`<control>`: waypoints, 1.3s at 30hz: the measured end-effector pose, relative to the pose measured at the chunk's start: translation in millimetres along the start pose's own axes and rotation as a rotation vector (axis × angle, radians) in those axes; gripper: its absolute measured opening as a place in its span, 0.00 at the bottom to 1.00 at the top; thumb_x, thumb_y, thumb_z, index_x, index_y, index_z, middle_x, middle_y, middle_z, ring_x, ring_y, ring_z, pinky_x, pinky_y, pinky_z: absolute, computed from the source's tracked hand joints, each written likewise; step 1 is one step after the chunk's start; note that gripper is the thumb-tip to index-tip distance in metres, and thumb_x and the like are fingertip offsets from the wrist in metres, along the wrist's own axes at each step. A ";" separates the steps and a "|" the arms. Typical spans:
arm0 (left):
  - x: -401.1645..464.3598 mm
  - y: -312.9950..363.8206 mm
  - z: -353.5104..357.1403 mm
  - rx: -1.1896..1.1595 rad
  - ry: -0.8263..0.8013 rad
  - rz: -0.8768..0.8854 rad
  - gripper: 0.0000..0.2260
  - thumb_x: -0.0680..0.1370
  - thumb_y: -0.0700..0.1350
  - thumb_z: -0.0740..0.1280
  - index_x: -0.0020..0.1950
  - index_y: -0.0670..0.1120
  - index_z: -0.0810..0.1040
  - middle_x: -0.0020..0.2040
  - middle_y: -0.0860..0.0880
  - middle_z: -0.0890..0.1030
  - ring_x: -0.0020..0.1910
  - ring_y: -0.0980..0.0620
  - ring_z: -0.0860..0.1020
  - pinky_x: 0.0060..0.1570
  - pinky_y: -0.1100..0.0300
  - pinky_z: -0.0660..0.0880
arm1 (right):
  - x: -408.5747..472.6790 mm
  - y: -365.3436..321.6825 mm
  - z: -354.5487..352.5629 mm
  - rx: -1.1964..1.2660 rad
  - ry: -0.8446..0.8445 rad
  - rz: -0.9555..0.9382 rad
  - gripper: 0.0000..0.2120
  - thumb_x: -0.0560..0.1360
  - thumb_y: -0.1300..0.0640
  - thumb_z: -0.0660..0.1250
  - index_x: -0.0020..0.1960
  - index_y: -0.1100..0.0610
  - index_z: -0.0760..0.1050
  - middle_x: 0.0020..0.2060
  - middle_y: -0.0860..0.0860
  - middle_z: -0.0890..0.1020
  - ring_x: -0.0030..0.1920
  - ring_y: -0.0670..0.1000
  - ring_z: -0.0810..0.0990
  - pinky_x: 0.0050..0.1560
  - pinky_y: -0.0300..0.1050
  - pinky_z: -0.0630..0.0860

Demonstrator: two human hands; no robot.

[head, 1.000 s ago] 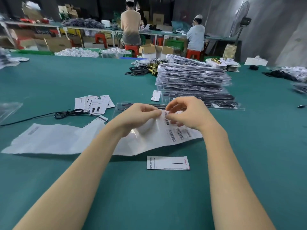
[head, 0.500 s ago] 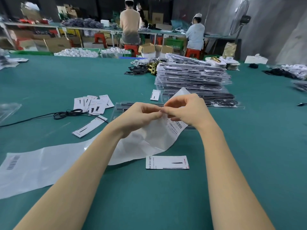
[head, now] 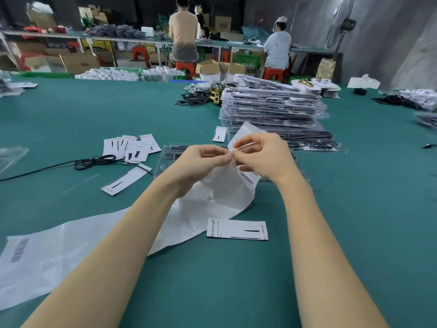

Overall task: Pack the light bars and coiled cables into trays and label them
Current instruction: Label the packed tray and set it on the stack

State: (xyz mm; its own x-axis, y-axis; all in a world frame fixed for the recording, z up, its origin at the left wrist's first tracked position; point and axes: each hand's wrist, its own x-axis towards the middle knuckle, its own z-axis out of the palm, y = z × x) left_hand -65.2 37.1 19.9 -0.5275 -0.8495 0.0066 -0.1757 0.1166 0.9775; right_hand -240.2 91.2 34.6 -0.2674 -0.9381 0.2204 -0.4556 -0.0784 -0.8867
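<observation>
A: Trays of clear moulded plastic (head: 272, 110), packed with dark bars, are stacked at the far right; 1 clear tray (head: 165, 157) is seen under the hands, not yet labelled, it is judged.

B: And the hands?

A: A white barcode label (head: 243, 145) is pinched by the right hand (head: 262, 159); the translucent backing strip (head: 212, 192) is pinched by the left hand (head: 201, 162).

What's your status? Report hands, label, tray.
Left hand and right hand both pinch the label sheet, peeling a label. Tray waits behind, partly hidden. Nothing in the way.
</observation>
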 end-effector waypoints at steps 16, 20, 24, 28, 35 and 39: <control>0.2 -2.3 -3.6 -0.161 -0.011 -0.059 0.07 0.76 0.41 0.73 0.52 0.47 0.87 0.51 0.47 0.87 0.50 0.52 0.82 0.60 0.55 0.76 | -0.1 -0.1 0.4 -0.168 -0.016 -0.070 0.02 0.70 0.55 0.78 0.43 0.49 0.87 0.33 0.40 0.85 0.37 0.37 0.83 0.39 0.27 0.76; 0.4 -0.7 -4.9 0.007 -0.013 -0.001 0.06 0.76 0.42 0.73 0.52 0.50 0.87 0.45 0.55 0.86 0.41 0.60 0.79 0.46 0.67 0.74 | -1.6 -3.8 4.1 -0.250 -0.006 -0.078 0.04 0.70 0.58 0.75 0.41 0.50 0.87 0.31 0.39 0.84 0.36 0.38 0.82 0.33 0.26 0.74; -0.2 2.5 -3.8 0.169 0.009 0.058 0.07 0.77 0.44 0.72 0.53 0.51 0.87 0.31 0.59 0.81 0.27 0.63 0.73 0.31 0.73 0.67 | -2.3 -5.6 5.8 -0.306 -0.006 -0.080 0.05 0.69 0.59 0.73 0.39 0.51 0.87 0.31 0.41 0.84 0.37 0.43 0.82 0.34 0.35 0.78; 0.1 7.6 0.1 0.211 0.062 0.028 0.06 0.76 0.46 0.72 0.50 0.55 0.87 0.38 0.57 0.86 0.40 0.61 0.81 0.42 0.67 0.75 | -2.0 -6.8 9.4 -0.335 0.018 -0.075 0.05 0.70 0.58 0.73 0.38 0.50 0.87 0.30 0.38 0.83 0.37 0.41 0.81 0.35 0.35 0.77; 2.0 4.3 5.5 0.164 0.141 -0.014 0.05 0.76 0.43 0.71 0.49 0.51 0.84 0.41 0.52 0.86 0.40 0.53 0.80 0.42 0.59 0.75 | -4.3 -4.6 9.3 -0.181 0.176 0.014 0.11 0.65 0.61 0.71 0.28 0.48 0.83 0.26 0.42 0.82 0.30 0.41 0.81 0.33 0.32 0.78; 0.1 -3.8 7.0 0.203 0.158 -0.006 0.07 0.75 0.43 0.69 0.49 0.54 0.77 0.37 0.53 0.84 0.36 0.51 0.77 0.37 0.60 0.72 | 0.8 2.1 -9.7 0.160 0.372 0.282 0.06 0.65 0.64 0.71 0.33 0.56 0.85 0.30 0.52 0.85 0.35 0.53 0.87 0.43 0.53 0.85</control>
State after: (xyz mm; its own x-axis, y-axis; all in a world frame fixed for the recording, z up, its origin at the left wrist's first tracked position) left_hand -70.4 40.2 14.7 -0.3926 -0.9184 0.0490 -0.3499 0.1984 0.9156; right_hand -249.7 93.6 36.9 -0.6597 -0.7486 0.0669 -0.1937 0.0834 -0.9775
